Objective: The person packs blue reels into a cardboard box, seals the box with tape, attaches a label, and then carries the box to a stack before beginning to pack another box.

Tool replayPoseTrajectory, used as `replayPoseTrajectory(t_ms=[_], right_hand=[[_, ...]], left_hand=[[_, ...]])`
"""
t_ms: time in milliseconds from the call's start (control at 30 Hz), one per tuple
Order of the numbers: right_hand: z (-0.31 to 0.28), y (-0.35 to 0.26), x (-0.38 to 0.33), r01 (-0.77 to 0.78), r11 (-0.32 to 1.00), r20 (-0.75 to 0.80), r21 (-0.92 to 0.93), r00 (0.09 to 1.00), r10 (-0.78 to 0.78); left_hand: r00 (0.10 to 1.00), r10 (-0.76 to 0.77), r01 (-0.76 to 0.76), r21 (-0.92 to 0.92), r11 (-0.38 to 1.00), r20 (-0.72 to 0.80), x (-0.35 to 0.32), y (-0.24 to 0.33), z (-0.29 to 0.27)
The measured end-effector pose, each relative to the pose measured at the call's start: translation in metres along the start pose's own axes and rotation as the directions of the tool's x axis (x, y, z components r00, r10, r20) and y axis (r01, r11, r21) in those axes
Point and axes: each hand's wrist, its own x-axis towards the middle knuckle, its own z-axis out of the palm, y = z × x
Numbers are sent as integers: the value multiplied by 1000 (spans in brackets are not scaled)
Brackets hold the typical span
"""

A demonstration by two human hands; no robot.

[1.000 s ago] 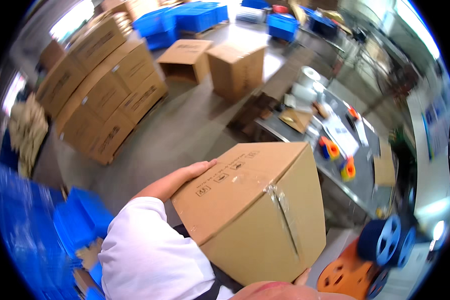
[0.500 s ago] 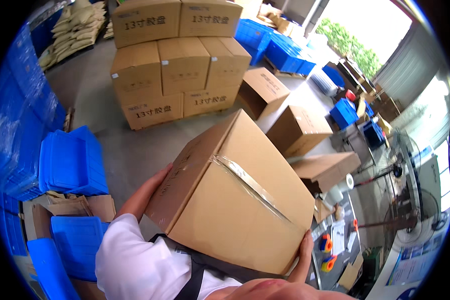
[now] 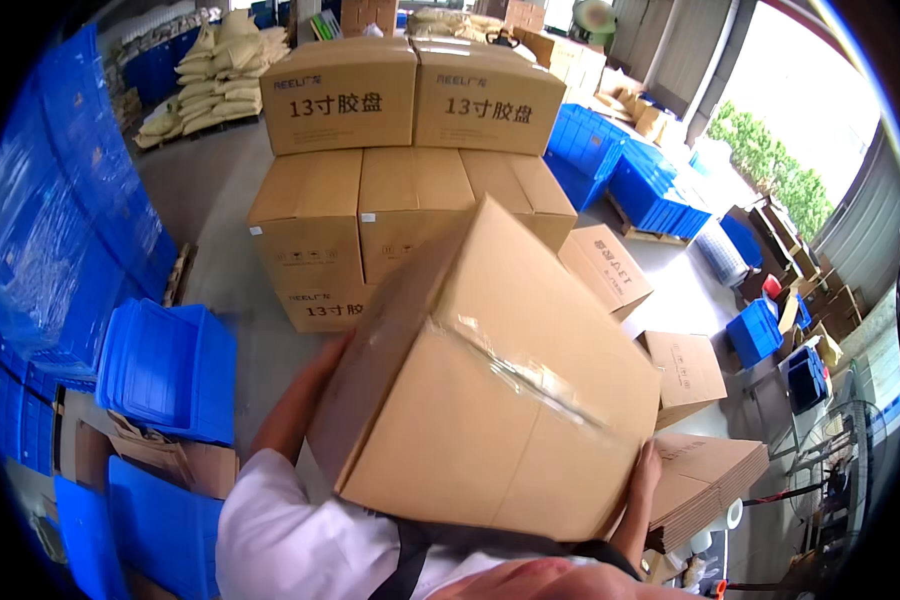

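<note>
Warehouse floor, grey concrete (image 3: 220,230), spreads out under the head view, with a stack of sealed cartons (image 3: 410,170) straight ahead, two upper ones sitting on a wider row below. Blue plastic crates (image 3: 170,370) lie low on the left, more blue bins (image 3: 630,180) are piled behind on the right, and sacks (image 3: 205,90) rest on a pallet far back. A few loose cartons (image 3: 605,265) and a bundle of flattened cardboard (image 3: 705,475) sit on the floor to the right.

Close to the chest, the person carries a large taped cardboard box (image 3: 490,400), tilted with one corner raised toward the stack. Their left hand (image 3: 332,352) is pressed flat against the box's left side, mostly hidden behind its edge. Their right hand (image 3: 648,470) cups the lower right corner, fingers wrapped around the edge. Both hands are spread wide, bearing the load between them; white sleeves (image 3: 300,540) show below.

To my eye, carrying this well calls for keeping the box snug to the body, levelling it so the weight sits evenly on both palms, and getting the right hand further under the bottom, since the raised corner blocks much of the view ahead.
</note>
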Motion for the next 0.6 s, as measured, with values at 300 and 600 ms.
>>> replayPoseTrajectory(t_ms=[300,600], right_hand=[[10,-211,282,235,970,-95,63,969,-229],[83,-411,468,366,927,-137,-79,917,-374]], left_hand=[[972,136,-158,-110,981,-191,160,78,24],[909,235,-296,-136,945,-343,352,142,16]])
